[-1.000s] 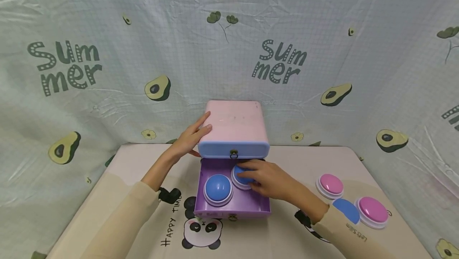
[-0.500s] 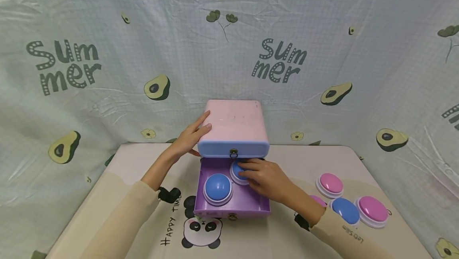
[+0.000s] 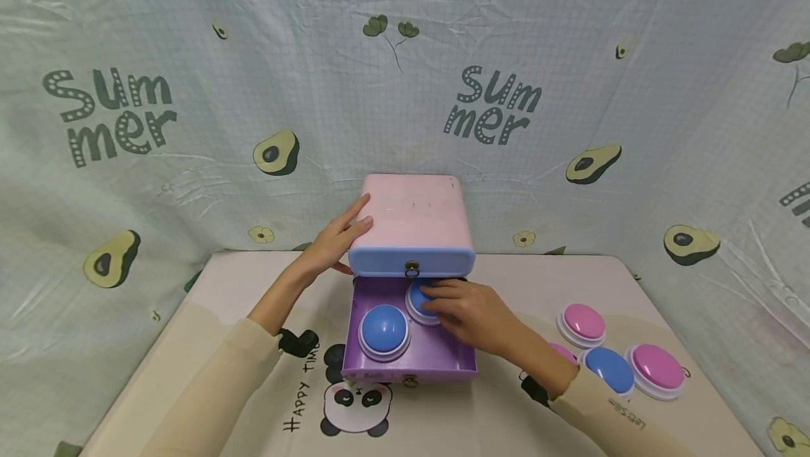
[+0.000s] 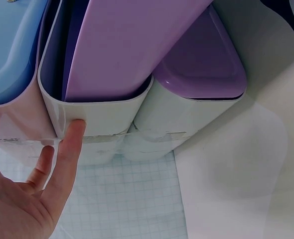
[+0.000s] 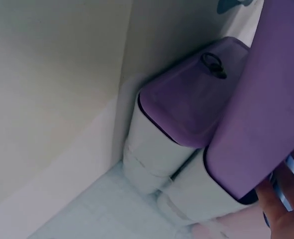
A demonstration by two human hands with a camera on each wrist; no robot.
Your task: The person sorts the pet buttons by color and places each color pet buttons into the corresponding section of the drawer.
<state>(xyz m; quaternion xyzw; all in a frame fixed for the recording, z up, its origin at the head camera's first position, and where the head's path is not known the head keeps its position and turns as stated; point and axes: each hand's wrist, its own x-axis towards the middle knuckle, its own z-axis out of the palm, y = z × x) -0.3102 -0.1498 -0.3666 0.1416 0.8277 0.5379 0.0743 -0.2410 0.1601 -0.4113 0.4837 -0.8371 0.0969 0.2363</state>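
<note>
A small stacked drawer cabinet (image 3: 414,211) stands against the back curtain, its middle purple drawer (image 3: 443,355) pulled out. My left hand (image 3: 325,249) rests with extended fingers along the cabinet's left side, a fingertip touching a white housing (image 4: 99,117) in the left wrist view. Inside the drawer, at its back, my right hand (image 3: 471,311) holds a round blue push button (image 3: 418,300) with a white base, fingers bent over its dome. Another blue push button (image 3: 384,329) sits front left in the drawer. At the right wrist view's edge, the right fingers (image 5: 271,201) are partly cut off.
Right of the cabinet lie two pink push buttons (image 3: 584,322) and a blue one (image 3: 610,369), with another pink one (image 3: 562,353) partly behind my right forearm. The top blue drawer (image 3: 380,262) and lowest purple drawer (image 5: 187,104) are closed. A patterned curtain (image 3: 392,105) hangs behind.
My right hand and the blue push button under it have shifted slightly toward the drawer's back. The pink button beside my right forearm has come into view. My left hand stays put.
</note>
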